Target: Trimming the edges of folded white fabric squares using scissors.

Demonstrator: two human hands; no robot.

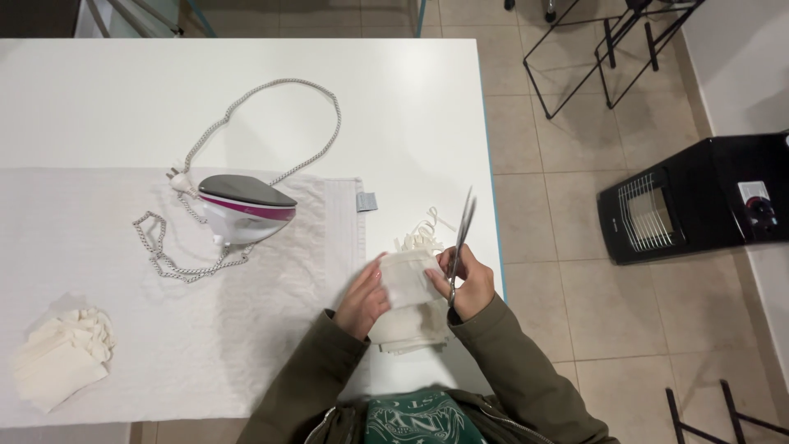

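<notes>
The person wears a soft olive-green jacket with long sleeves that reach down to both wrists (the front hangs open with a zipper), and under it a dark green top with white print.

Iron [244, 207] w/ cord, black heater [694, 205]

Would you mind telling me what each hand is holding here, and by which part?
The right hand holds scissors by the handles, blades pointing away. The left hand grips a small cream cloth bag at its left edge.
</notes>
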